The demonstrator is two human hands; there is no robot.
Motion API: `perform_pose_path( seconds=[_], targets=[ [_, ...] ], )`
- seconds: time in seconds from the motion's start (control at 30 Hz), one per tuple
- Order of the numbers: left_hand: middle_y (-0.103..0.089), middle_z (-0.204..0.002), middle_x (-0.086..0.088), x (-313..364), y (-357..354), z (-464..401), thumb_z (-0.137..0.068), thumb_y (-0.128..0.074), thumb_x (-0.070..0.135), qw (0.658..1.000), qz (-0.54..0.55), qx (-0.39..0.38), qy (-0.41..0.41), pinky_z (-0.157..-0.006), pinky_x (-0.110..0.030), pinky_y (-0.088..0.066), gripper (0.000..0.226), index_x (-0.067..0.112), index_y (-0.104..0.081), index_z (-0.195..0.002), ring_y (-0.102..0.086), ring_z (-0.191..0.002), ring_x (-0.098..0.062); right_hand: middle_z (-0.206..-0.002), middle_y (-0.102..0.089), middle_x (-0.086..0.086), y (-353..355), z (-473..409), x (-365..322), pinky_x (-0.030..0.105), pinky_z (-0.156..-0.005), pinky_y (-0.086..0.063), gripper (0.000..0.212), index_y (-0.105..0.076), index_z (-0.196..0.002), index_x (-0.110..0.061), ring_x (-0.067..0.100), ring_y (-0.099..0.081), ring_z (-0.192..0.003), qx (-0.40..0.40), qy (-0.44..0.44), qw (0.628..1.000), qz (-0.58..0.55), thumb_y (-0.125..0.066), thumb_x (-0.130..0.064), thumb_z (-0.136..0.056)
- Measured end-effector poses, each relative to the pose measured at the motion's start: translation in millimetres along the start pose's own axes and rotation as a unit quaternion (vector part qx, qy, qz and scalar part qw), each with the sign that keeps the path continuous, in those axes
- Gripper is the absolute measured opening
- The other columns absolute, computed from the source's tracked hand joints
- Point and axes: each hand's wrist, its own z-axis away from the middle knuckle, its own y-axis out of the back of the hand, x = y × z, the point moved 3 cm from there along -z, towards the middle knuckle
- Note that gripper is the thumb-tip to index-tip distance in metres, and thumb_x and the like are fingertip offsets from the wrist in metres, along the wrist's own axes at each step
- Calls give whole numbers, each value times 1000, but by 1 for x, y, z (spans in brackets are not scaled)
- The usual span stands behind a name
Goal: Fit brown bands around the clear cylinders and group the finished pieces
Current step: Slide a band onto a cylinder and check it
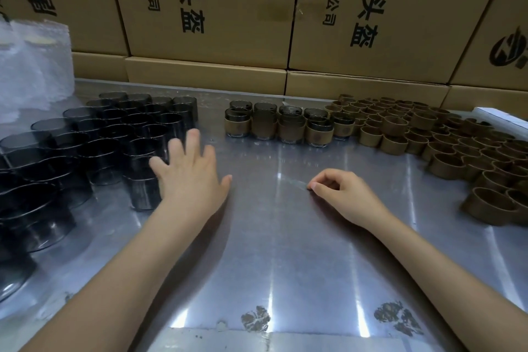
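Tall cardboard boxes (217,8) printed with dark lettering stand stacked in a wall along the far side, with flatter boxes beneath them. In front of them runs a shiny metal table (274,251), scuffed with a few dark blotches near its close edge. At the far left, a bundle of white bubble wrap (34,66) stands on the table against the boxes. A big cluster of dark-tinted clear cylinders (85,146) stands upright over the left part of the table, packed close together and reaching from the back to the near left edge. Across the right part lies a wide spread of loose brown bands (445,140), standing on their rims and touching one another. Between those two groups, toward the back, the finished pieces (285,123) sit in a short cluster, each cylinder wrapped in a brown band, the rightmost ones just beside the loose bands. The left hand (191,174) is spread with fingers straight, released and holding nothing, its fingertips reaching over the nearest cylinders at the edge of that cluster. The right hand (340,191) rests on the bare table with its fingers curled in loosely, thumb and forefinger close together; whether they pinch anything cannot be told.
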Motion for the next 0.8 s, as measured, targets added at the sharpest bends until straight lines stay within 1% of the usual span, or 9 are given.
perform_pose_path(
  seconds=[0.1, 0.2, 0.33, 0.37, 0.4, 0.5, 0.6, 0.7, 0.8],
  targets=[
    [-8, -143, -5, 27, 0, 11, -90, -43, 60, 996, 17, 8, -83, -93, -45, -31, 58, 22, -37, -133, -21, -123, -28, -80, -65, -15, 0, 0, 0, 23, -68, -45, 13, -67, -84, -30, 3, -59, -80, 0, -3, 1000, 1, -58, -28, -93],
    [-11, -142, -1, 50, 2, 22, -91, -41, 59, 979, 72, 44, -188, -95, -42, -29, 54, 25, -41, -133, -24, -123, -25, -79, -64, -14, 0, -1, 0, 26, -70, -46, 13, -66, -84, -31, 5, -58, -79, 1, -1, 1000, 4, -58, -29, -93],
    [-32, -137, -2, 75, 12, 39, -91, -38, 56, 913, 204, 98, -339, -90, -38, -38, 52, 25, -49, -131, -40, -109, -23, -78, -63, -11, 0, -1, -2, 34, -75, -48, 5, -63, -85, -33, 12, -59, -80, -9, 14, 1000, 5, -62, -31, -89],
    [-32, -136, -2, 81, 12, 43, -91, -37, 55, 896, 233, 100, -364, -92, -38, -39, 54, 25, -48, -134, -41, -108, -21, -81, -64, -10, 0, -1, -3, 36, -78, -50, 2, -62, -88, -33, 14, -60, -83, -19, 17, 1000, 16, -64, -33, -86],
    [-29, -137, 0, 87, 11, 47, -91, -37, 54, 884, 257, 101, -378, -96, -38, -38, 56, 24, -45, -138, -39, -110, -20, -89, -65, -8, 0, -1, -4, 39, -82, -49, 11, -62, -94, -32, 15, -60, -90, -32, 23, 998, 42, -64, -36, -84],
    [-19, -149, -1, 95, 4, 48, -92, -41, 50, 869, 305, 118, -372, -112, -36, -22, 65, 19, -30, -148, -27, -133, -19, -114, -59, -5, 1, 1, -8, 43, -95, -44, 42, -55, -120, -31, 17, -54, -106, -74, 55, 993, 71, -67, -39, -80],
    [-9, -158, -3, 96, 1, 38, -93, -38, 50, 876, 349, 96, -320, -119, -31, -4, 71, 18, -15, -152, -7, -146, -15, -113, -48, -13, 0, 2, -10, 39, -98, -37, 54, -44, -129, -48, 11, -44, -105, -93, 80, 988, 97, -68, -35, -83],
    [-1, -161, 0, 104, -1, 31, -93, -40, 48, 884, 354, 84, -295, -116, -23, 10, 72, 19, -13, -153, 3, -148, -12, -112, -42, -14, -5, -1, -11, 38, -97, -35, 57, -42, -133, -44, 11, -39, -101, -87, 72, 986, 126, -66, -34, -82],
    [-5, -161, -1, 116, 1, 31, -95, -45, 41, 875, 360, 87, -313, -115, -24, 9, 67, 17, -18, -152, -2, -148, -13, -119, -48, -8, -7, -4, -12, 42, -99, -36, 48, -46, -129, -36, 16, -44, -107, -70, 72, 989, 104, -62, -36, -85]
  ],
)
